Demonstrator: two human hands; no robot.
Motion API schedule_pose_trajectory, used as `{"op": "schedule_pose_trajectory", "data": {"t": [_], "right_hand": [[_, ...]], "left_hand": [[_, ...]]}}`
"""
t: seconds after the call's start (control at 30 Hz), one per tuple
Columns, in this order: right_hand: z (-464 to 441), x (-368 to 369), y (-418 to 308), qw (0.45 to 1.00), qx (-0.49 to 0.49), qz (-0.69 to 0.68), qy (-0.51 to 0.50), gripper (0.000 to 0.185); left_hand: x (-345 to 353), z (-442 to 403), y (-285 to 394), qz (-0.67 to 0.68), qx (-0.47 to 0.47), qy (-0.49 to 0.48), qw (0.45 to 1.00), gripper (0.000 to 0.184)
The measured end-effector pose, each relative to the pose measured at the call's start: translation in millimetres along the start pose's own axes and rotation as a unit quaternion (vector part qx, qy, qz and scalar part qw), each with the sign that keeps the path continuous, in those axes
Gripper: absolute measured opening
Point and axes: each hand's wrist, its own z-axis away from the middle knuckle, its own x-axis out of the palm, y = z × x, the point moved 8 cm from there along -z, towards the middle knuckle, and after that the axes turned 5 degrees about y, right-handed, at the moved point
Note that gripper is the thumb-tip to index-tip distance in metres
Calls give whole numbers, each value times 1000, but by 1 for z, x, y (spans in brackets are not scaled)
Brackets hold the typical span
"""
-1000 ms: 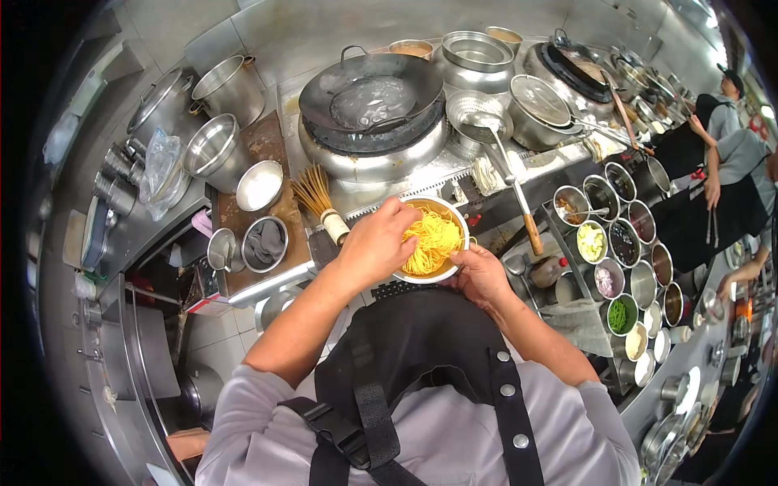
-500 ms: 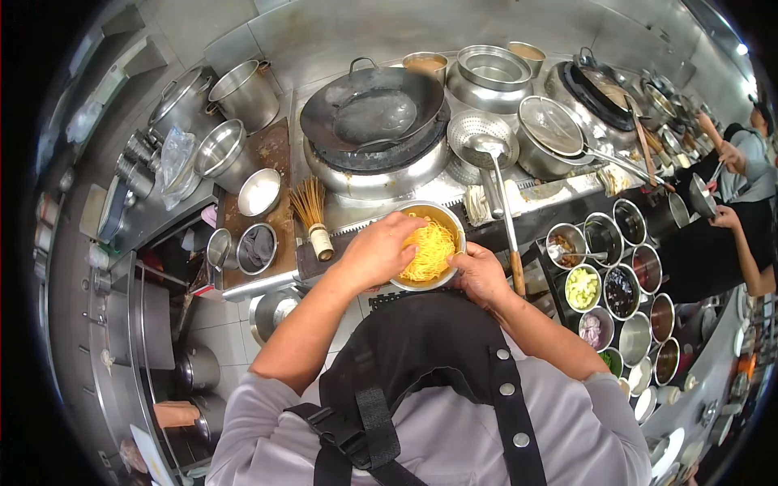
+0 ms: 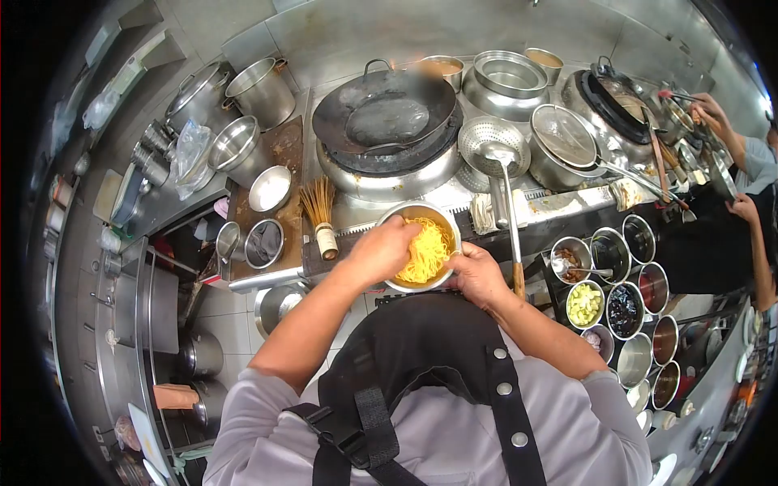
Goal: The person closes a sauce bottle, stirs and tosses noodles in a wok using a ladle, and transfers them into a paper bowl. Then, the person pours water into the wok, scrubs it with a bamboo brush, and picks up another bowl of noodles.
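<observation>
A round metal bowl [image 3: 452, 229] holds a tangle of thin yellow noodles [image 3: 429, 255] in front of my body. My right hand [image 3: 478, 275] grips its right rim, the thumb over the edge and the fingers underneath. Over the bowl's left side reaches my left hand [image 3: 383, 251], with curled fingers closed on the noodles at their left edge. Those fingertips are partly hidden among the strands. Just left of that hand, a bamboo wok brush [image 3: 322, 219] stands by the stove edge. Beyond the bowl sits a large black wok [image 3: 385, 113] on its burner.
A ladle [image 3: 510, 211] rests across a perforated strainer [image 3: 486, 136], its wooden handle beside my right hand. Several ingredient tins [image 3: 624, 312] stand at right. Pots [image 3: 261, 93] and a small white-filled bowl [image 3: 270, 189] are at left. A co-worker's hand [image 3: 741, 208] holds a pan far right.
My left hand's fingers have drawn together at the noodles, which look looser and more heaped. The view has shifted slightly. The co-worker's arms and pan have moved.
</observation>
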Motion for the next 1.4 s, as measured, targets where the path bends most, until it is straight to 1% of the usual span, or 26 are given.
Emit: {"op": "schedule_pose_trajectory", "data": {"t": [0.07, 0.1, 0.13, 0.17, 0.23, 0.27, 0.3, 0.37, 0.4, 0.47, 0.5, 0.57, 0.6, 0.67, 0.73, 0.77, 0.83, 0.9, 0.97, 1.03, 1.1, 1.17, 1.23, 1.3, 1.37, 1.4], "right_hand": [[-5, -5, 10, 996, 11, 93, 10, 20], [-3, -3, 7, 996, 8, 92, 14, 20], [1, 0, 6, 996, 13, 87, 24, 20], [3, 1, 7, 996, 19, 83, 33, 20], [-4, -5, 17, 998, 15, 62, 28, 19], [-7, -6, 21, 999, 8, 40, 20, 19], [-7, -4, 23, 999, 9, 40, 21, 19], [-2, 2, 22, 1000, -4, -16, 6, 19], [-1, 3, 22, 1000, -2, -17, 10, 19], [1, 2, 24, 999, 10, 50, 13, 20], [1, 1, 24, 999, 13, 48, 21, 20], [2, -1, 23, 997, 14, 70, 38, 20], [5, -1, 19, 992, 23, 117, 50, 20], [2, -3, 23, 994, 21, 93, 49, 20], [0, -3, 23, 996, 6, 80, 43, 20], [1, -1, 25, 996, 10, 79, 43, 20], [1, 3, 23, 1000, -1, -14, 28, 24], [-5, -2, 25, 1000, -13, 3, 17, 27], [-4, -2, 27, 999, -1, 3, 33, 22], [0, 3, 21, 999, 4, 17, 36, 22], [2, 6, 18, 999, 8, 31, 40, 22], [4, 5, 16, 998, -1, 20, 51, 22], [2, 2, 16, 999, -11, 10, 48, 22], [0, 5, 16, 999, -19, -1, 39, 22], [-1, 5, 17, 998, -20, -15, 56, 22], [-1, 7, 18, 998, -17, -14, 53, 22]], "left_hand": [[0, 2, -3, 7, 6, 1, 1000, 30], [-3, 2, -1, 13, 10, 1, 1000, 28], [-26, 2, 10, 29, 12, 28, 999, 21], [-37, 1, 15, 31, 14, 25, 999, 21], [-59, 0, 16, 102, 19, 55, 993, 22], [-60, -1, 15, 150, 24, 48, 987, 21], [-49, 1, 7, 151, 24, 47, 987, 21], [-18, 5, -11, 14, 49, 64, 997, 24], [-15, 7, -10, 18, 50, 61, 997, 24], [8, 10, -10, -25, 35, -22, 999, 22], [7, 10, -8, -19, 37, -29, 999, 22], [-32, 9, 3, 75, 63, 58, 994, 21], [-49, 7, 9, 109, 51, 68, 990, 18], [-71, 5, 16, 152, 18, 67, 986, 22], [-69, 5, 8, 181, -10, 62, 981, 24], [-60, 5, 3, 168, 13, 60, 984, 28], [-40, 9, -1, 156, 38, 58, 985, 31], [-5, 18, -2, -15, 16, -64, 998, 35], [-6, 16, 2, 4, 40, -72, 997, 38], [-51, 9, 18, 77, 56, 24, 995, 37], [-81, 5, 32, 72, 59, 30, 995, 32], [-106, 2, 41, 116, 64, 82, 988, 28], [-112, 0, 46, 113, 54, 88, 988, 25], [-109, 0, 33, 155, -2, 101, 983, 25], [-99, 5, 23, 132, 4, 92, 987, 30], [-87, 8, 17, 114, -15, 49, 992, 33]]}}
